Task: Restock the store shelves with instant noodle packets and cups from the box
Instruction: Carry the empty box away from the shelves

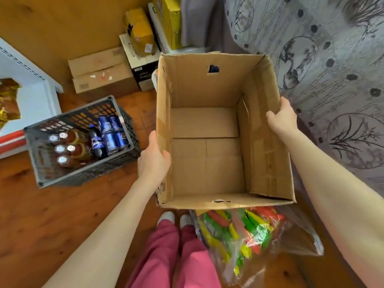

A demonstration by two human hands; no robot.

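Both hands hold the open cardboard box (207, 142) up over the wooden floor (62, 215): the left hand (153, 161) has its grip clamped on the left wall, the right hand (283, 117) on the right rim. Nothing lies inside the box. A grey crate (41, 173) of cans and bottles sits left of the box, and a clear bag (249, 235) of coloured packets lies just below it.

Person's left hand (153, 161) & right hand (283, 117) grip opposite walls of an open cardboard box (207, 179), inside bare. Dark crate (124, 121) w/ blue cans, bottles at left; clear bag (255, 242) of colourful packets, possibly snacks, below.
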